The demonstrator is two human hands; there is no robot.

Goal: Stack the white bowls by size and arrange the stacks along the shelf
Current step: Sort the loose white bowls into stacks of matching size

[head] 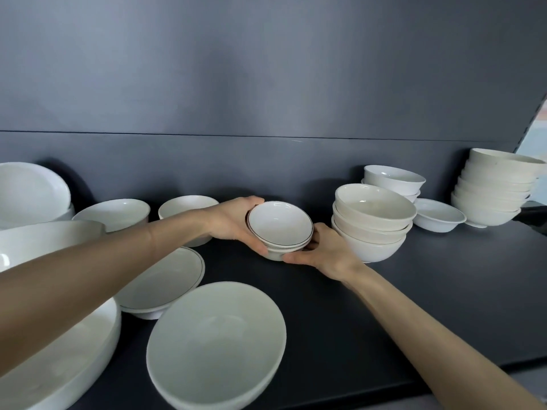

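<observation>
Dark shelf (444, 276), bowls everywhere. Left hand (233, 223) and right hand (322, 253) both clamp the small rimmed stack (281, 229) mid-shelf, tilted, probably two-handed so the nested bowls don't slide apart.

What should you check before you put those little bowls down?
1. Both hands hold the small rimmed bowls: ok, left hand and right hand on opposite sides.
2. Held bowls nested evenly: ok.
3. Held bowls level: not ok, tilted toward the camera.
4. Bare shelf nearby: ok.
5. Clear of the cream stack: cannot tell, right hand very close.
6. Matching size elsewhere: cannot tell.
</observation>
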